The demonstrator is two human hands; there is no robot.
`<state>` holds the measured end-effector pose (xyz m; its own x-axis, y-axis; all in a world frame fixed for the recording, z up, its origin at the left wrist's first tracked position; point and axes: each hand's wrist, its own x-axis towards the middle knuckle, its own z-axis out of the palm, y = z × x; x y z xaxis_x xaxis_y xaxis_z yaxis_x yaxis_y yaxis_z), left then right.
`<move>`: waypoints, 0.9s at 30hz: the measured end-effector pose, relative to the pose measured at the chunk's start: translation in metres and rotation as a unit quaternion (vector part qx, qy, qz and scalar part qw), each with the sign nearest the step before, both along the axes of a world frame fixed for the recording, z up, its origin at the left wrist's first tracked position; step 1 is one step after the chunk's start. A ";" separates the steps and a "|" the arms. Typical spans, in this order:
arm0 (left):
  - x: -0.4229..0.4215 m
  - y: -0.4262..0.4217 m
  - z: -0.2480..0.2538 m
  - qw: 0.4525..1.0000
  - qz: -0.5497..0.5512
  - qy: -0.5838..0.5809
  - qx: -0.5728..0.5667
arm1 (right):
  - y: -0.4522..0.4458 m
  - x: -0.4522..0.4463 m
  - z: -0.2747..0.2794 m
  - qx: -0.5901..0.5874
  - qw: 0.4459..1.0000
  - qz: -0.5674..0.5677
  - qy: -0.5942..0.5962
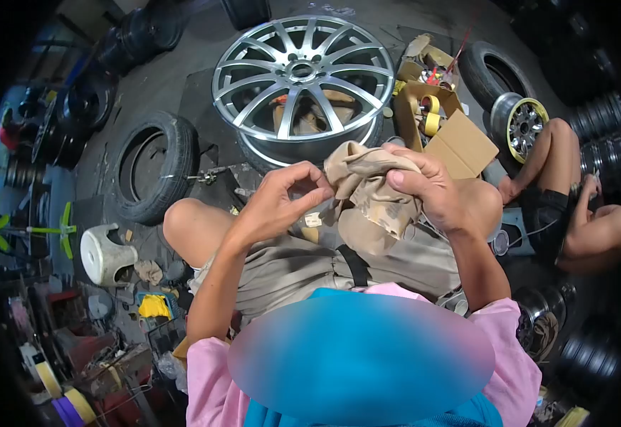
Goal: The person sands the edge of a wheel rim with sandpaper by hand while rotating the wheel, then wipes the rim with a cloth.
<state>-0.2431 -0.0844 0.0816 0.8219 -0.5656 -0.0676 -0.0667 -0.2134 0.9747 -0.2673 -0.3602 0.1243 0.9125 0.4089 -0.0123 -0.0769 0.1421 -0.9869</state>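
A crumpled tan cloth [371, 181] is bunched up in my right hand [431, 186], the thumb pressed over its folds, and its lower end hangs over my lap. At the cloth's left edge is my left hand [285, 196], with fingers curled and thumb and fingertips close together; whether they pinch a bit of the cloth I cannot make out. Just beyond my hands a silver multi-spoke alloy wheel [303, 70] lies face up, raised off the floor. Through its spokes some brownish material shows underneath.
Left of me lie a tyre [155, 167] and a white plastic stool [107, 255]. On the right stands an open cardboard box [460, 142] with rolls of yellow tape [431, 115]. Further right are another tyre [495, 75], a yellow-rimmed wheel [525, 128] and a seated person [559, 192].
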 end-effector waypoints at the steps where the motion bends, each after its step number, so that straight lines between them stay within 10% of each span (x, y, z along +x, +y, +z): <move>1: 0.002 0.000 -0.003 1.000 0.006 0.004 0.002 | 0.000 0.003 -0.002 0.026 0.999 -0.013 0.029; 16: 0.005 -0.009 -0.052 0.994 0.048 -0.028 0.091 | -0.032 0.022 -0.065 0.183 0.969 -0.005 0.165; 19: 0.009 0.011 -0.041 0.993 0.083 0.073 0.039 | -0.058 0.028 -0.098 0.031 0.987 -0.073 0.142; 21: 0.012 0.015 -0.029 0.993 0.074 0.037 0.086 | -0.071 0.030 -0.110 -0.311 0.950 0.033 0.015; 27: 0.016 0.007 -0.034 0.990 0.055 0.024 0.128 | -0.056 0.019 -0.112 -0.441 0.889 0.055 -0.110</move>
<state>-0.2268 -0.0773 0.0473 0.8698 -0.4324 -0.2375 0.0153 -0.4576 0.8890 -0.2481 -0.4160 0.0126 0.8878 0.4155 -0.1979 0.1668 -0.6912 -0.7032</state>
